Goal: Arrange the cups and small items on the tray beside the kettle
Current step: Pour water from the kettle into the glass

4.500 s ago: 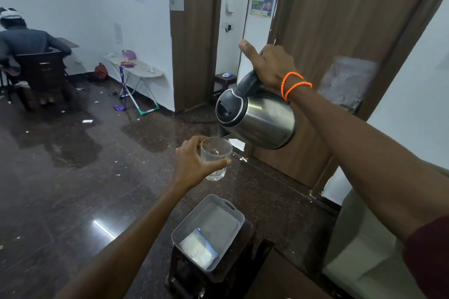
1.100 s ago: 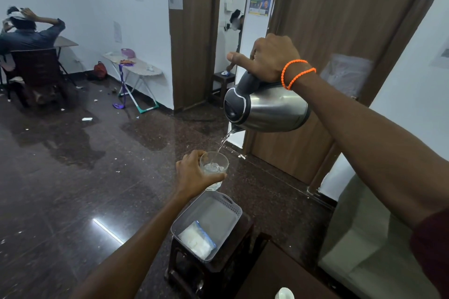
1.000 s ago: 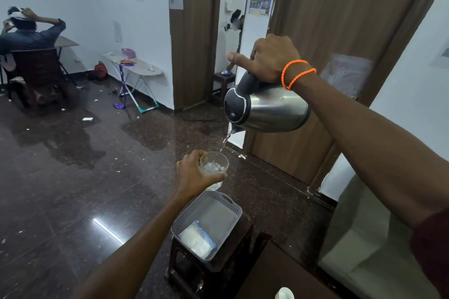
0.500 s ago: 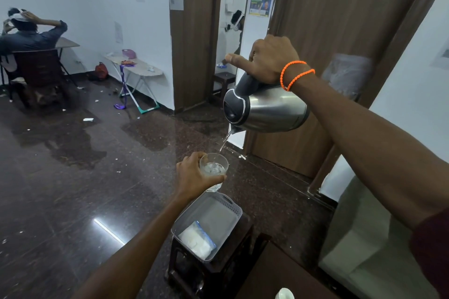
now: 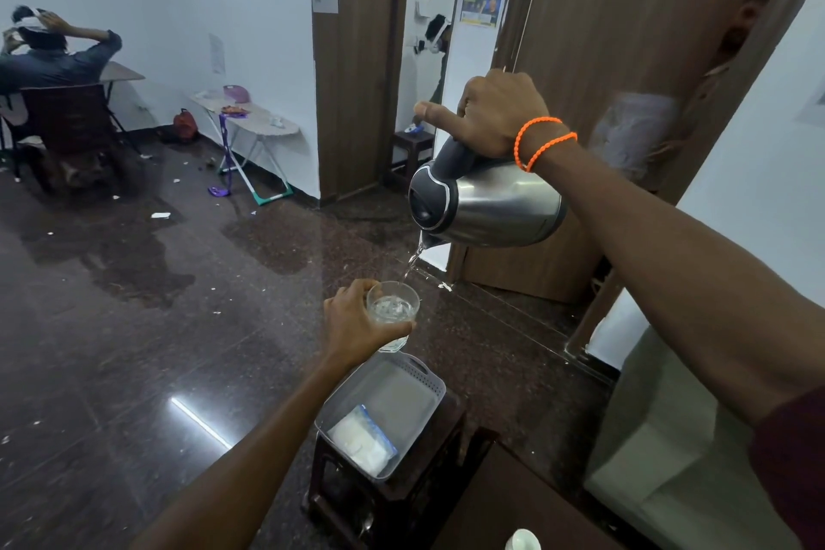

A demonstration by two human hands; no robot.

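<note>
We hold the kettle (image 5: 489, 205) by its handle with our right hand (image 5: 493, 114), fingers closed fully around it and thumb stretched forward, and our left hand (image 5: 357, 326) is wrapped around one glass (image 5: 393, 315), held in the air above the far end of the tray (image 5: 435, 380). Compared with some seconds ago, the kettle is now tipped more steeply and a thin stream of water (image 5: 413, 259) runs from the spout into the glass, which then had almost nothing in it and now has water. We judge the pouring is nearly the last step before the glass goes down on the tray. We count one kettle, one glass, one tray and one white packet (image 5: 361, 444) lying at the near end of the tray. The tray sits on a dark stool (image 5: 424, 491). One small white cup (image 5: 522, 540) shows at the bottom edge.
</note>
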